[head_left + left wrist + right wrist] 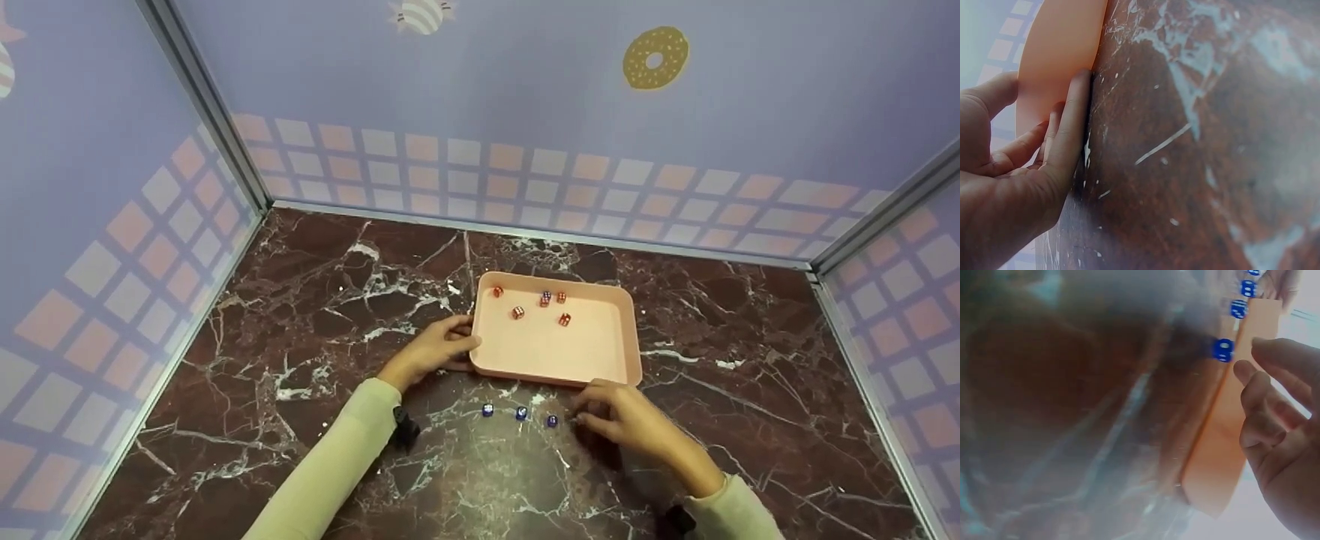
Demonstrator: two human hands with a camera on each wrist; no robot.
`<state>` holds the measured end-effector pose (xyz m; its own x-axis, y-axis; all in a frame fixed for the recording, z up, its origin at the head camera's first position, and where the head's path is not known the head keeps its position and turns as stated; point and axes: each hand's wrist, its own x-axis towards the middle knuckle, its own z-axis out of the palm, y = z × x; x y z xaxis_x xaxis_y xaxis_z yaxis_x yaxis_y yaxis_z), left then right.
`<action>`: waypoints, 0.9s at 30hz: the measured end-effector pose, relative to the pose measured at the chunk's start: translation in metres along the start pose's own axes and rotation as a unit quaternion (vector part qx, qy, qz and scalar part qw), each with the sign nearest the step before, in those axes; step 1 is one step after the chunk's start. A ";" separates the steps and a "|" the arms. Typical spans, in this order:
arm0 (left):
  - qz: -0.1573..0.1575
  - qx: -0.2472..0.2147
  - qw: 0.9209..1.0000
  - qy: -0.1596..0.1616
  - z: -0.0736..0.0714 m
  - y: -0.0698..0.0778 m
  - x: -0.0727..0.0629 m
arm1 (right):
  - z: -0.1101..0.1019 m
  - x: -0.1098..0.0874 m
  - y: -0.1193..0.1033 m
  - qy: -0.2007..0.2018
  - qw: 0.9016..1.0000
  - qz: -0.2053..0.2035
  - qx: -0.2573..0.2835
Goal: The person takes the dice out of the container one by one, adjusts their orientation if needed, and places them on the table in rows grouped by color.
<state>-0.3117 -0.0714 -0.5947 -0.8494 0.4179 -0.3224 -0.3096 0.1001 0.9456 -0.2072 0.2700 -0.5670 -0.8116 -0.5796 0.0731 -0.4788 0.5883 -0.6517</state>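
Note:
A shallow peach-coloured tray (555, 352) lies on the marbled tabletop. My left hand (437, 346) holds its left side, thumb at the rim and fingers along the outer wall (1061, 50). Inside, toward the back, are several red dice (565, 319); a blue die (547, 295) appears to sit on one of them. In front of the tray, blue dice (521, 412) stand in a row, several of them in the right wrist view. My right hand (626, 420) hovers by the row's right end, fingers bent and thumb apart from them. The nearest blue die (1223, 350) is just off its fingertips.
Patterned panels (525, 90) enclose the table (337, 285) at the back and both sides, joined by metal corner posts (210, 105). A dark band (406, 427) is worn on the left wrist, and another dark device (679, 519) on the right.

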 end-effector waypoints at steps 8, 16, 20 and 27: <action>0.003 0.003 1.000 -0.003 -0.001 -0.001 0.000 | -0.020 0.033 -0.002 0.068 0.997 -0.027 -0.017; 0.000 0.000 1.000 -0.001 -0.001 -0.005 -0.001 | -0.027 0.080 0.013 0.144 0.987 -0.047 -0.055; 0.002 -0.006 1.000 0.000 -0.001 -0.006 -0.001 | -0.030 0.100 0.019 0.153 0.984 -0.033 -0.088; 0.003 -0.005 1.000 -0.001 0.000 -0.002 -0.001 | -0.039 0.119 0.027 0.142 0.980 0.008 -0.136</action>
<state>-0.3099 -0.0724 -0.5963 -0.8501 0.4207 -0.3166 -0.3091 0.0881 0.9469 -0.3293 0.2391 -0.5465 -0.8615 -0.4121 0.2967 -0.5059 0.7470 -0.4313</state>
